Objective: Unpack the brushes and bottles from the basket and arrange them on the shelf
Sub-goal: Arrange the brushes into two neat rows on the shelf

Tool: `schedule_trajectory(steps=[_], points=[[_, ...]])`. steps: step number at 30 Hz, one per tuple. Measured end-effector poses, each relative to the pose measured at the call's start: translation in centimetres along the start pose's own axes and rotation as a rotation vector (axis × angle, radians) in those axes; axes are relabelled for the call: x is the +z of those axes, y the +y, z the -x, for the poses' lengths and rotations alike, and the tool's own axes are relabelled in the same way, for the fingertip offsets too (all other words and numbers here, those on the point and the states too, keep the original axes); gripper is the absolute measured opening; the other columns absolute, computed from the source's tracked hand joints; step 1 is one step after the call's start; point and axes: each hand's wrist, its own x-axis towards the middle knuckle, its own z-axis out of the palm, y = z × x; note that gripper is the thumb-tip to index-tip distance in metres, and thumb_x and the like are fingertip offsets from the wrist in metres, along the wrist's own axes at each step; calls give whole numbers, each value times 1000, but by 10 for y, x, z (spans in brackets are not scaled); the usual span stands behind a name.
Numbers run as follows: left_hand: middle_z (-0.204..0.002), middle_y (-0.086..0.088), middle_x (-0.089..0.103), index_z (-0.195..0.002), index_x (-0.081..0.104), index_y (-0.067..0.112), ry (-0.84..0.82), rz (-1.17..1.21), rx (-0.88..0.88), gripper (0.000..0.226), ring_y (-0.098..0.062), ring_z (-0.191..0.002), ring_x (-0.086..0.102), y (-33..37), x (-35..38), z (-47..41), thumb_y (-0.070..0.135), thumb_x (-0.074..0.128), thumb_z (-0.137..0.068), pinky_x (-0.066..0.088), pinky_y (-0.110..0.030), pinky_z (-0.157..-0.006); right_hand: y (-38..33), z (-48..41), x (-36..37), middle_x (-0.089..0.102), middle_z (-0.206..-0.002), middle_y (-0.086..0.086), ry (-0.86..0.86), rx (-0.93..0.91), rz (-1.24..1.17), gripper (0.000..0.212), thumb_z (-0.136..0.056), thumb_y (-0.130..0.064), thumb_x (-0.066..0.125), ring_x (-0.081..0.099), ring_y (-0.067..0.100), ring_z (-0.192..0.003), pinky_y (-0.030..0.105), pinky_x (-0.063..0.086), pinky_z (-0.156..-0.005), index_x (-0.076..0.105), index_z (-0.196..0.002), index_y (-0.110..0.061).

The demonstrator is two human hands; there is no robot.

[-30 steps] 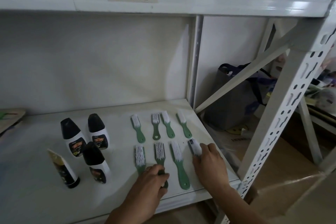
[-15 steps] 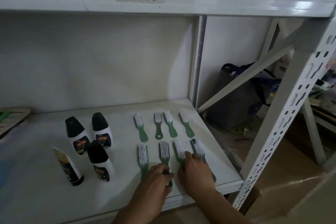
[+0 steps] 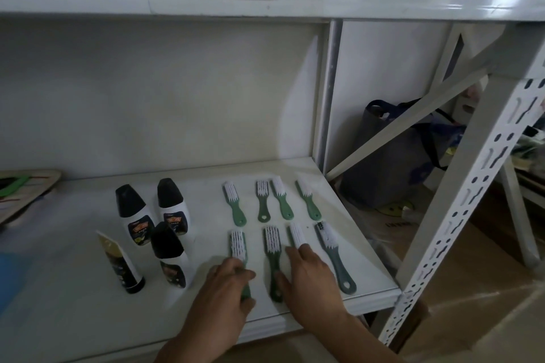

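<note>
Head view: left hand (image 3: 228,280), right hand (image 3: 309,271) palm-down on front-row brushes (image 3: 272,247).

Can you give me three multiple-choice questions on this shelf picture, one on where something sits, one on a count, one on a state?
1. Where do the bottles stand relative to the brushes?
A. to their left
B. to their right
C. behind them

2. How many green brushes lie on the shelf?
A. six
B. eight
C. ten

3. What is the left hand doing?
A. lifting a bottle
B. hanging clear of the shelf
C. resting on a front-row brush handle

Answers: 1 A, the dark-capped bottles cluster left of both brush rows. 2 B, four in the back row and four in front. 3 C, its fingers cover the handle of the leftmost front brush.
</note>
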Motion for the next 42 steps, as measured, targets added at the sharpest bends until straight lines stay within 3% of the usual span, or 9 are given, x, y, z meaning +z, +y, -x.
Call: schedule_trajectory(steps=[4,11,20,24,27,30,34,37,42], points=[[-152,10,30,-142,48,25,-155,-17,23,54,-11,-136,36,-9,-3,3,28,62,-90,26,-22,-115,-12,2,9,54,-121,6,-98,-27,34,37,-93,-36,52,51,24,-116,33,47,-95,53,-127,-19],[-152,8,33,-141,50,22,-149,-57,43,50,-13,-136,38,-9,1,-2,23,58,-92,28,-23,-116,-12,3,11,55,-121,9,-143,-59,96,29,-95,-27,47,50,27,-115,35,44,-98,63,-114,-11],[-145,11,36,-140,52,25,-166,-39,34,51,-13,-131,40,-8,0,-1,28,62,-90,31,-24,-113,-14,4,13,56,-120,7,-128,-62,44,29,-95,-31,49,52,24,-114,33,45,-95,62,-114,-13],[-128,16,46,-131,58,26,53,94,-29,38,-7,-118,47,0,-16,-11,28,53,-94,39,-25,-106,-9,-13,-5,62,-117,1,48,-86,-49,27,-98,-26,49,58,19,-108,26,48,-90,66,-117,-17],[-131,7,50,-134,55,21,246,158,-152,37,-13,-122,48,11,-29,-47,20,43,-98,41,-30,-105,-7,-57,-18,62,-116,-3,101,-89,-94,27,-100,-15,48,58,13,-105,20,46,-93,68,-118,-17],[-135,-6,51,-134,55,16,193,158,-252,40,-24,-122,52,15,-24,-99,18,42,-96,44,-37,-103,-9,-113,-9,67,-106,5,-36,-132,-28,24,-94,-9,49,64,22,-94,33,55,-88,72,-102,-12],[-139,-13,47,-132,55,9,-34,111,-439,45,-31,-120,54,-3,-19,-155,23,46,-89,48,-41,-100,-7,-165,3,67,-108,16,-398,-81,100,21,-95,-15,51,66,32,-100,41,55,-88,68,-103,-5],[-126,-16,61,-119,61,2,-143,63,-481,40,-31,-112,60,-23,-19,-176,22,47,-89,51,-38,-94,2,-183,8,67,-111,16,-482,-78,137,26,-94,-22,58,65,32,-101,42,55,-89,65,-112,-5],[-118,-14,67,-117,63,6,-135,-7,-477,41,-31,-108,64,-34,-10,-181,29,43,-90,52,-38,-87,10,-188,12,61,-124,17,-579,-170,174,32,-97,-10,49,60,35,-112,46,50,-98,65,-123,-5]])
